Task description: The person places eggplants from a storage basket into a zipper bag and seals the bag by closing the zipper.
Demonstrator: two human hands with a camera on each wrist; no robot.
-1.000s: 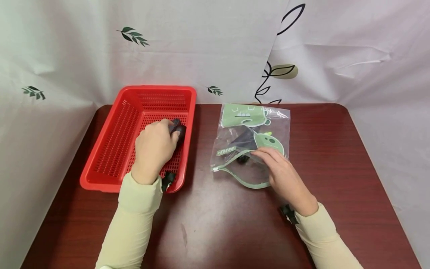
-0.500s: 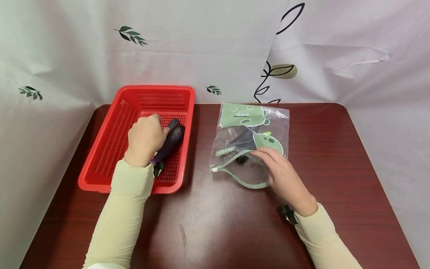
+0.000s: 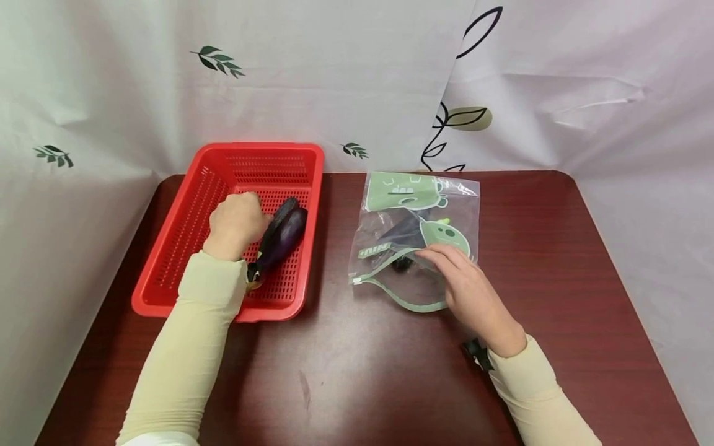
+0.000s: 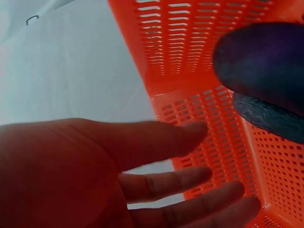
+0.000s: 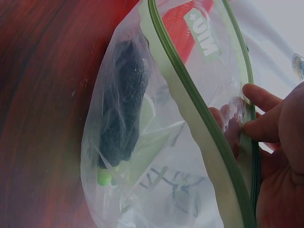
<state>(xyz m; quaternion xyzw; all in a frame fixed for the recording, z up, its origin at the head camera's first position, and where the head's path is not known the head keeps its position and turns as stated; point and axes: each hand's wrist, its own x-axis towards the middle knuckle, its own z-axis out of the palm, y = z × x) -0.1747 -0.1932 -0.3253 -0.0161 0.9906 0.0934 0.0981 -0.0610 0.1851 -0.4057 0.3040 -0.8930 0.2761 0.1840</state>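
Observation:
My left hand [image 3: 234, 224] hovers inside the red plastic basket [image 3: 195, 232], just left of a glossy purple eggplant [image 3: 287, 238] and a dark, rough-skinned long vegetable [image 3: 275, 224] lying along it. In the left wrist view, the fingers [image 4: 185, 178] are extended and hold nothing. My right hand [image 3: 476, 297] pinches the mouth of a clear zip bag [image 3: 404, 193] with green cartoon print, keeping it spread apart. Inside the bag lies a dark elongated item [image 5: 123, 102] with a bright green bit at one end, seen through the plastic.
The basket stands on the left of a dark red-brown wooden table [image 3: 346, 371], and the bag lies right of centre near the back edge. White curtains [image 3: 312, 74] with leaf prints surround the table on the back and sides.
My left hand has come away to the left from the eggplant and the rough dark vegetable, so more of both shows. The right hand and the bag stay in place.

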